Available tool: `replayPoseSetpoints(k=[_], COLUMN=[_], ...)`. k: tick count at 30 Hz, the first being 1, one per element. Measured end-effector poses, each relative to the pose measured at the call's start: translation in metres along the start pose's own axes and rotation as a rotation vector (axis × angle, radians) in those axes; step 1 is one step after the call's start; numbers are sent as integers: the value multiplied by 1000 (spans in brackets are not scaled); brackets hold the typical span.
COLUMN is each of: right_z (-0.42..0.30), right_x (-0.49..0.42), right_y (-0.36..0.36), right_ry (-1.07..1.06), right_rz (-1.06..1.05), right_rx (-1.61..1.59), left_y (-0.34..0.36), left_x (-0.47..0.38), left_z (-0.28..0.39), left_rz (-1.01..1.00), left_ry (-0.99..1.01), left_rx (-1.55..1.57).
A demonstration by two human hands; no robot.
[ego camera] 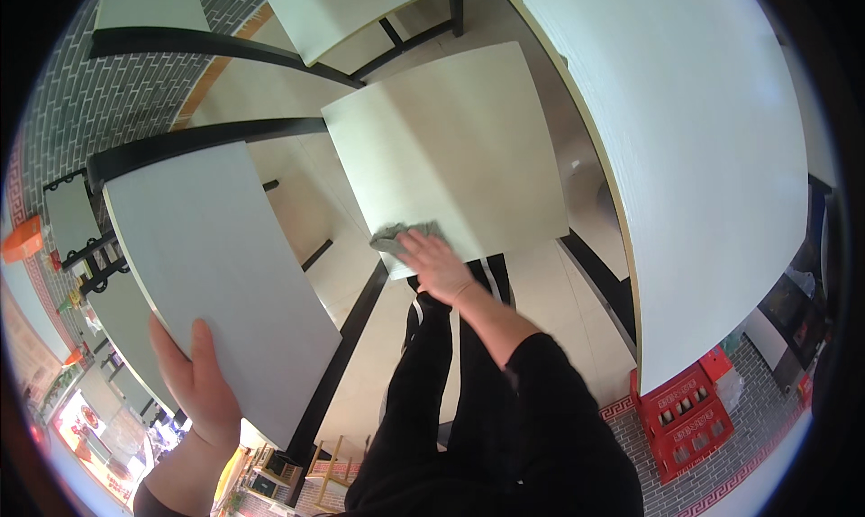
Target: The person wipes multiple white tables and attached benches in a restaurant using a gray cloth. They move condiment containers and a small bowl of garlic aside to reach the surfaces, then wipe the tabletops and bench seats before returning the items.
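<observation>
My right hand (436, 264) presses a crumpled grey cloth (405, 236) onto the near left corner of a pale flat seat or low tabletop (459, 152) in front of my legs. On the left, my left hand (199, 385) grips the outer edge of a white board (223, 267), thumb on its face and fingers behind. That board borders a black metal frame (344, 355). Part of the cloth is hidden beneath my right fingers.
A large white tabletop (703, 166) fills the right side. Another white top (338, 7) and black frame bars (223, 44) lie beyond. Red plastic crates (682, 416) stand at lower right by a brick-patterned wall (757, 375). Tiled floor (540, 301) shows between the furniture.
</observation>
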State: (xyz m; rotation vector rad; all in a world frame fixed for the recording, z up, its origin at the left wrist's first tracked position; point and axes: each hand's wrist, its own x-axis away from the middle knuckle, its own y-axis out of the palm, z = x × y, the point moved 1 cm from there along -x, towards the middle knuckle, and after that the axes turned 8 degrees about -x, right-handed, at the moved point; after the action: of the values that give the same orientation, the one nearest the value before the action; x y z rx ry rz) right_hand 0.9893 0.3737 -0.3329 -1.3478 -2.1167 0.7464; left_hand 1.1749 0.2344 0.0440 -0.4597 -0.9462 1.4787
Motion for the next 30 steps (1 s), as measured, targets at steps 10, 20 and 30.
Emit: replayPoseSetpoints(k=[10, 20, 30], right_z=[64, 131, 81], right_x=[14, 32, -214], right_y=[-78, -96, -86], right_ry=[781, 268, 322], right_rz=[498, 439, 432], right_rx=[-343, 356, -300], left_y=[1, 7, 6], left_x=[0, 1, 0], left_z=[-3, 0, 11], left_rz=[10, 74, -7], left_ry=[6, 101, 72], left_rx=[75, 19, 13])
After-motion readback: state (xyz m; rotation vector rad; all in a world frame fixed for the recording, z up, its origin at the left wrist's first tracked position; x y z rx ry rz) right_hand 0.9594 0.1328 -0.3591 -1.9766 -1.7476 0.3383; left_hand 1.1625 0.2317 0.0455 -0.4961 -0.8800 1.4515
